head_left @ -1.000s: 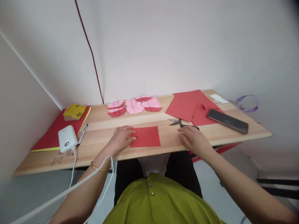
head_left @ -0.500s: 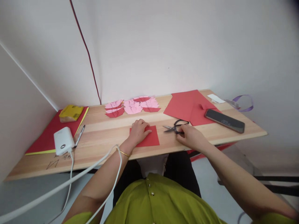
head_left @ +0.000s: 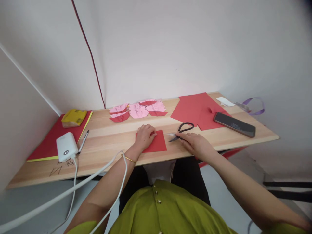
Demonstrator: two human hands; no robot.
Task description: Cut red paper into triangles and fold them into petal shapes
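Observation:
My left hand (head_left: 145, 137) rests over the left part of a folded-looking red paper (head_left: 159, 142) near the table's front edge. Its fingers are bent, with the thumb close against them on the paper. To the right, my right hand (head_left: 195, 144) has its fingers on the black-handled scissors (head_left: 186, 126) around the pivot. The scissors' blades point left toward the paper and stand slightly apart. One handle loop shows above the fingers; the other is hidden under the hand.
Pink and red cut papers (head_left: 138, 111) lie along the wall. Larger red sheets (head_left: 190, 109) and a phone (head_left: 235, 124) are at the right. At the left are a white power bank (head_left: 66, 146) with a cable, a pen (head_left: 83, 142), and a yellow packet (head_left: 74, 117) on red sheets.
My right hand has shifted left, from the scissors' handles toward the pivot, and the scissors have turned slightly. My left thumb has drawn in toward the fingers; the red paper stays in place.

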